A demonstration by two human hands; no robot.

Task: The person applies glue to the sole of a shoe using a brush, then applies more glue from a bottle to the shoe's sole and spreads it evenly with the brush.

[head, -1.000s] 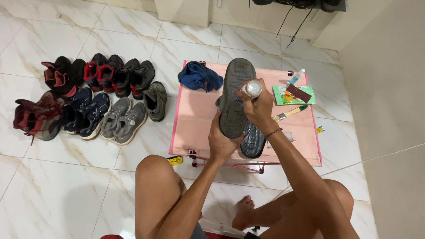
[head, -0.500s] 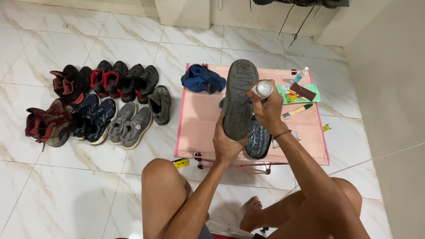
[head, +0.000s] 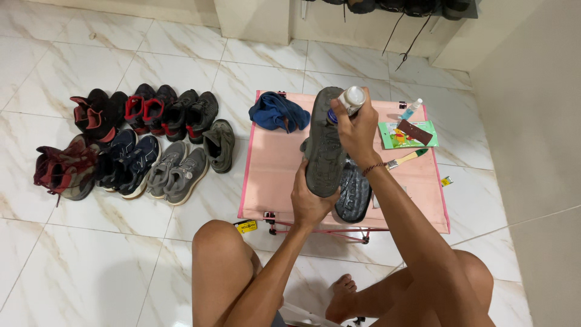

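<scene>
My left hand (head: 310, 203) grips the heel end of a dark grey shoe (head: 322, 142), held sole up over a low pink table (head: 275, 163). My right hand (head: 357, 130) holds a small white bottle (head: 351, 99) tipped against the toe part of that sole. A second dark shoe (head: 354, 192) lies sole up on the table just under my right wrist. A wristband sits on my right wrist.
On the table lie a blue cloth (head: 277, 113), a green packet (head: 404, 134) with a brown block on it, a small brush (head: 407, 159) and a little spray bottle (head: 411, 109). Several pairs of shoes (head: 139, 145) line the tiled floor at left. My bare knees are below.
The view has shifted a little; the shoe and the bottle stay together in my hands, with the bottle still at the toe end of the sole.
</scene>
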